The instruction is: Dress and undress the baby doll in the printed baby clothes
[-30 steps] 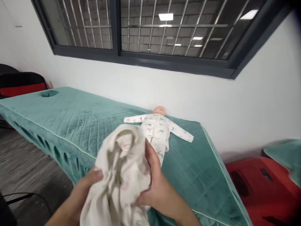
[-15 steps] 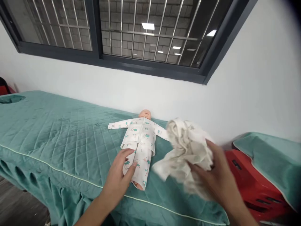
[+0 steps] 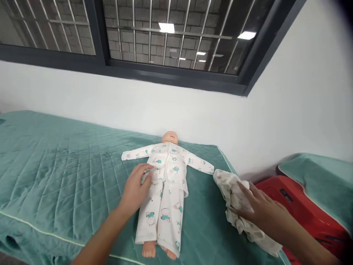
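A baby doll (image 3: 170, 137) lies on its back on the green bed, its arms spread and bare feet showing. It wears a white printed shirt (image 3: 175, 165) and matching trousers (image 3: 165, 213). My left hand (image 3: 136, 189) is open, fingers bent and thumb apart, over the side of the shirt's hem; whether it touches the fabric I cannot tell. A crumpled off-white cloth (image 3: 231, 187), perhaps a garment, rests at the bed's right edge beside the doll's sleeve. My right hand (image 3: 259, 208) has it between thumb and fingers.
The quilted green bed cover (image 3: 68, 176) stretches away to the left, against a white wall (image 3: 204, 114). To the right of the bed stands a red plastic stool or chair (image 3: 303, 206) with green fabric (image 3: 322, 180) draped on it. A barred window (image 3: 171, 40) is above.
My right hand has brought the crumpled cloth rightward and down to the bed's edge. My left hand has shifted from the trousers to the shirt's side. The view has moved closer to the doll.
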`<move>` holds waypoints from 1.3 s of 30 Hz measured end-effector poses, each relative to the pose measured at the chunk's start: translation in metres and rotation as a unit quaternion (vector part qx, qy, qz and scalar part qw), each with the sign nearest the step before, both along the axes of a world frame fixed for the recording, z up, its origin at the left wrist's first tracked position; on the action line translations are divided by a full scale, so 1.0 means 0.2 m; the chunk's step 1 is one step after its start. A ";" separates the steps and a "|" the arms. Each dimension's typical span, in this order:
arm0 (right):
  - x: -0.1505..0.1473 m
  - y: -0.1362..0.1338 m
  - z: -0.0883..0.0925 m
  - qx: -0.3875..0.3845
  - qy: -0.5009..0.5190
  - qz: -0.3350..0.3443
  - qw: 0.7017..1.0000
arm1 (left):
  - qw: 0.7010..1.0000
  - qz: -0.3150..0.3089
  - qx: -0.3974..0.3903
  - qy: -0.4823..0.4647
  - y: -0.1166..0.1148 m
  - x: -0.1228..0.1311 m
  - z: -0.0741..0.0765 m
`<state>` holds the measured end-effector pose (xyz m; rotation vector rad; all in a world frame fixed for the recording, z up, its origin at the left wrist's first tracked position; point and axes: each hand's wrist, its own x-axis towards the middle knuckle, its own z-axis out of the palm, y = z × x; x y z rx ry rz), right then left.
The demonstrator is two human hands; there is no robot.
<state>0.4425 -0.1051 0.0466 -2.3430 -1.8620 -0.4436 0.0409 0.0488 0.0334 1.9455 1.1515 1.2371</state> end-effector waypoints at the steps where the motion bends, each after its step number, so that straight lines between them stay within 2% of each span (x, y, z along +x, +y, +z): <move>1: -0.04 0.04 0.05 -0.017 -0.008 -0.011 1.000 | 1.000 0.001 0.014 0.007 0.08 0.02 0.01; 3: -0.19 0.17 0.12 -0.003 0.009 -0.023 1.000 | 0.999 -0.002 0.035 0.016 0.25 0.10 0.05; 6: -0.50 0.50 0.15 0.047 0.142 0.060 0.987 | 0.999 -0.018 0.027 0.036 0.49 0.25 0.11; 9: -0.75 0.86 0.09 0.095 0.337 0.117 0.929 | 0.995 -0.065 0.027 0.066 0.67 0.38 0.13; 11: -0.84 1.05 0.05 0.127 0.441 0.093 0.883 | 0.992 -0.097 0.040 0.077 0.74 0.42 0.10; 13: -0.87 1.15 0.01 0.140 0.497 0.072 0.853 | 0.991 -0.116 0.032 0.066 0.76 0.43 0.05; 16: -0.87 1.18 -0.02 0.131 0.531 0.091 0.832 | 0.991 -0.126 -0.002 0.043 0.76 0.43 -0.01; 19: -0.85 1.17 -0.05 0.117 0.538 0.130 0.824 | 0.991 -0.127 -0.012 0.047 0.76 0.44 -0.02; 23: -0.84 1.17 -0.07 0.117 0.513 0.162 0.835 | 0.991 -0.128 -0.027 0.034 0.75 0.44 -0.01; 30: -0.84 1.19 -0.09 0.136 0.521 0.149 0.829 | 0.989 -0.139 -0.027 0.034 0.75 0.43 0.00; 35: -0.84 1.19 -0.09 0.130 0.501 0.143 0.844 | 0.988 -0.150 -0.018 0.040 0.75 0.43 0.02; 39: -0.83 1.19 -0.08 0.103 0.477 0.165 0.857 | 0.987 -0.151 -0.018 0.046 0.74 0.43 0.03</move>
